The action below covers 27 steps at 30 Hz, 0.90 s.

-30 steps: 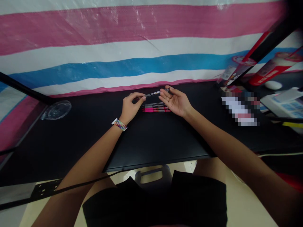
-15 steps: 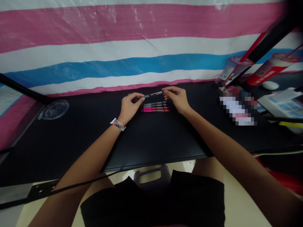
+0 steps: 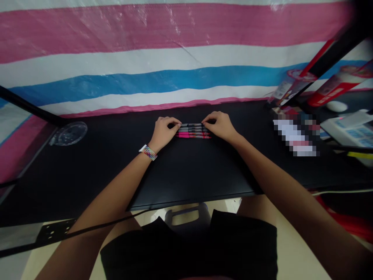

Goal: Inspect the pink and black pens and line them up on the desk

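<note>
Clear round plastic thing (image 3: 70, 133): sits on the black table (image 3: 189, 171), far over on the left.
Wristband (image 3: 149, 152): has lots of colours, on the left wrist.
Left hand (image 3: 164, 133): thumb and finger pinch the left end of the back pen (image 3: 192, 125).
Pens (image 3: 186, 134): in a neat row between the hands, the pink ones nearest the person.
Right hand (image 3: 220, 126): thumb and finger pinch the back pen's right end.
Two cups (image 3: 287, 90): both have red straws, near the striped sheet (image 3: 163, 81).
</note>
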Available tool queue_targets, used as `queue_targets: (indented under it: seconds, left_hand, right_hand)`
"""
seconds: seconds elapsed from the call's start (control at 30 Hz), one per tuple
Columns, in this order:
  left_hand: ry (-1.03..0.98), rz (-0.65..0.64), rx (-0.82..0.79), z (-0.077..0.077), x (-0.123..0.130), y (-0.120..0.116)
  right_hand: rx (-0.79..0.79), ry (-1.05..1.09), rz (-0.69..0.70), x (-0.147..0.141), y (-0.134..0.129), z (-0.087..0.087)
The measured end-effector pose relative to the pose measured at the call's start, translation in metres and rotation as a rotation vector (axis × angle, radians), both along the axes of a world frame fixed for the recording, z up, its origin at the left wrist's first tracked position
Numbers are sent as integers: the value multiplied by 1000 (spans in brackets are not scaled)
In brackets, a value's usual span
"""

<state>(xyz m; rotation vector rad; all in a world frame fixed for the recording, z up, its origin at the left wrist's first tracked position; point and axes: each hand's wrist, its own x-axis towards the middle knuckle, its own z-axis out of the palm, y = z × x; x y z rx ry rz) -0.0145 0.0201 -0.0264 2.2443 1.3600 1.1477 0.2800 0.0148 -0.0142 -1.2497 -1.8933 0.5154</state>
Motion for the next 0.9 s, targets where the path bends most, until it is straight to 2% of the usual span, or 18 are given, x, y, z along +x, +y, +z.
queue_targets:
  seconds: [0.3,0.6,0.9]
  left_hand:
    - [82,71,-87,14,5,-10]
    - [110,45,-50,8,5,-7]
    - [102,58,-53,10,8,-11]
  right_hand:
    - [42,-175,-39,-4,-3,5]
    - [47,-234,-16,-11,-10,11]
    - [76,-256,-25,-12,-13,8]
